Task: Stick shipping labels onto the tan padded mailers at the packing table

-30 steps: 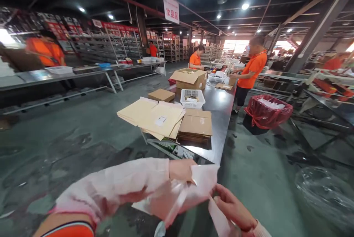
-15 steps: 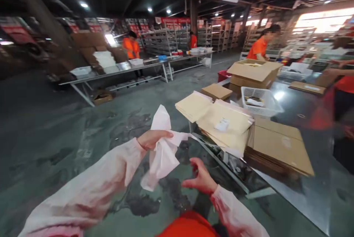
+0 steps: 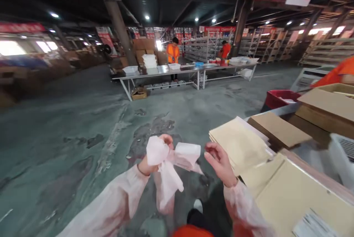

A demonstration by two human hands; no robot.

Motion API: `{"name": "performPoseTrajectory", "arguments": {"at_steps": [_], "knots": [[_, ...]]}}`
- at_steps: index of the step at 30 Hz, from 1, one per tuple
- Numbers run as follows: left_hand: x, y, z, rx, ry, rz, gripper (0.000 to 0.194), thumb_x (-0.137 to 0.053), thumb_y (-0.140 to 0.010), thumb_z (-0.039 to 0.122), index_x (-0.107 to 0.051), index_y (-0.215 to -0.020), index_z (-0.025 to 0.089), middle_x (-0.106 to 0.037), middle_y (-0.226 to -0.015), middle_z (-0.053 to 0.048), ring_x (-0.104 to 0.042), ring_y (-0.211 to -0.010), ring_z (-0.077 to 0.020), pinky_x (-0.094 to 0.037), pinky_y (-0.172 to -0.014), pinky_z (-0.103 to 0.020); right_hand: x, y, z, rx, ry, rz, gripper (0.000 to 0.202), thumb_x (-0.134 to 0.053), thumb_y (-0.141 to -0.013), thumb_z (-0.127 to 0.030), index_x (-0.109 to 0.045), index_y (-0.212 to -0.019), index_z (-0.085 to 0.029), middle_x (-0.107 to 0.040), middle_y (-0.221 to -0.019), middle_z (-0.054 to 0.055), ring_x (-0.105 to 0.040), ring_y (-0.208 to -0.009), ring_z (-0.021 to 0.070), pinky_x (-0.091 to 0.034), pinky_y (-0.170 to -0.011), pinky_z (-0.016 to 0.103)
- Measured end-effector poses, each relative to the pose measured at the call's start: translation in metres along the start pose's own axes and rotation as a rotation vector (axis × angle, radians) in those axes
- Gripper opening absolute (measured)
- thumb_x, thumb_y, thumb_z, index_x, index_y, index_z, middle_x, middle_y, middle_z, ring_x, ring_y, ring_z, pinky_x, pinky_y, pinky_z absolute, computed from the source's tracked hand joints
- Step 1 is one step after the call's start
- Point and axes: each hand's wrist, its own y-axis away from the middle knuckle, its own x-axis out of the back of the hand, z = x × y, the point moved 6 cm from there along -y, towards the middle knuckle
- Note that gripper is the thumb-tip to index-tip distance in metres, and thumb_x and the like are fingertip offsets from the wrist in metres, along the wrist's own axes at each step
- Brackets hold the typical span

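Thin pale pink sheets [image 3: 168, 178], crumpled and hanging, are held in my left hand [image 3: 151, 165], its fingers wrapped round them above the floor. A whiter folded piece [image 3: 188, 149] sticks out to the right of that bunch. My right hand [image 3: 220, 163] is just right of this piece, apart from it, fingers curled with a gap to the thumb and nothing visible between them. Beside my right hand, a stack of cream padded envelopes [image 3: 240, 141] lies on the table at the right.
Cardboard [image 3: 280, 128], an open carton [image 3: 329, 104] and a white basket [image 3: 343, 156] are on the right table. Behind it stands a red bin [image 3: 279, 98]. Across the floor, a long table [image 3: 160, 73] holds white tubs; people in orange stand behind it.
The view has swung left, so the right table sits further right. The sheets have shifted in my left hand, and the white piece now points towards my right hand, which is higher.
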Motion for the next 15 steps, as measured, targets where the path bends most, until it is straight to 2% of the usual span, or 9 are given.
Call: {"name": "performPoseTrajectory", "arguments": {"at_steps": [2,3,5,7,9,10,12,13,15], "knots": [[-0.003,-0.042,0.007,0.052,-0.008,-0.125,0.057,-0.089,-0.047,0.050,-0.060,-0.084,0.019,-0.050,-0.054,0.006,-0.034,-0.044,-0.0059,-0.024,-0.043,-0.020,-0.016,-0.071,0.013,0.003,-0.088,-0.144,0.052,-0.070,-0.080,-0.061,-0.060,-0.112,-0.021,-0.058,-0.123,0.012,-0.056,-0.116,0.0224,-0.045,-0.104,0.039],[-0.002,-0.063,0.013,0.054,-0.037,-0.135,0.057,-0.087,-0.048,0.053,-0.060,-0.083,0.018,-0.050,-0.054,0.006,-0.034,-0.044,-0.0058,-0.025,-0.043,-0.020,-0.030,-0.103,0.020,-0.015,-0.156,-0.253,0.058,-0.067,-0.081,-0.065,-0.059,-0.117,-0.021,-0.057,-0.128,0.013,-0.054,-0.122,0.0235,-0.041,-0.109,0.041],[0.011,-0.104,0.023,0.027,-0.131,-0.048,0.053,-0.086,-0.049,0.050,-0.060,-0.080,0.016,-0.051,-0.057,0.005,-0.037,-0.046,-0.0058,-0.027,-0.045,-0.020,-0.066,-0.151,0.036,-0.152,-0.366,-0.581,0.072,-0.056,-0.081,-0.077,-0.057,-0.126,-0.021,-0.059,-0.132,0.015,-0.055,-0.124,0.0252,-0.037,-0.113,0.046],[0.035,-0.142,0.030,-0.038,-0.185,0.100,0.047,-0.084,-0.051,0.045,-0.060,-0.080,0.016,-0.054,-0.062,0.003,-0.042,-0.049,-0.0075,-0.033,-0.048,-0.021,-0.099,-0.176,0.055,-0.317,-0.613,-0.871,0.087,-0.051,-0.075,-0.087,-0.056,-0.133,-0.022,-0.059,-0.136,0.015,-0.055,-0.126,0.0275,-0.036,-0.113,0.047],[0.066,-0.179,0.032,-0.144,-0.240,0.237,0.043,-0.081,-0.053,0.043,-0.060,-0.080,0.017,-0.059,-0.069,0.000,-0.051,-0.058,-0.0122,-0.043,-0.058,-0.026,-0.123,-0.194,0.079,-0.410,-0.775,-0.974,0.095,-0.070,-0.064,-0.082,-0.052,-0.140,-0.027,-0.052,-0.146,0.011,-0.050,-0.133,0.0286,-0.035,-0.114,0.045],[0.081,-0.198,0.031,-0.201,-0.307,0.285,0.042,-0.081,-0.052,0.043,-0.060,-0.079,0.017,-0.063,-0.074,-0.003,-0.056,-0.067,-0.0163,-0.048,-0.067,-0.030,-0.132,-0.204,0.094,-0.430,-0.805,-0.958,0.098,-0.081,-0.058,-0.072,-0.051,-0.141,-0.029,-0.051,-0.148,0.009,-0.050,-0.133,0.0285,-0.036,-0.114,0.044],[0.109,-0.239,0.024,-0.279,-0.481,0.343,0.041,-0.080,-0.049,0.043,-0.061,-0.075,0.019,-0.069,-0.083,-0.008,-0.061,-0.085,-0.0239,-0.049,-0.084,-0.037,-0.145,-0.232,0.135,-0.491,-0.772,-0.792,0.094,-0.093,-0.051,-0.050,-0.056,-0.136,-0.029,-0.061,-0.137,0.008,-0.059,-0.121,0.0272,-0.042,-0.107,0.042],[0.121,-0.262,0.019,-0.285,-0.547,0.358,0.040,-0.079,-0.049,0.043,-0.060,-0.074,0.020,-0.070,-0.086,-0.008,-0.061,-0.088,-0.0254,-0.049,-0.086,-0.038,-0.148,-0.250,0.158,-0.546,-0.713,-0.665,0.082,-0.093,-0.054,-0.046,-0.063,-0.127,-0.025,-0.068,-0.123,0.008,-0.065,-0.108,0.0255,-0.047,-0.101,0.040],[0.140,-0.316,0.007,-0.239,-0.588,0.362,0.035,-0.074,-0.055,0.044,-0.059,-0.075,0.020,-0.069,-0.082,-0.008,-0.061,-0.081,-0.0236,-0.050,-0.079,-0.037,-0.145,-0.295,0.200,-0.628,-0.605,-0.385,0.058,-0.088,-0.061,-0.050,-0.069,-0.106,-0.018,-0.074,-0.098,0.007,-0.067,-0.087,0.0219,-0.051,-0.089,0.038]]}}
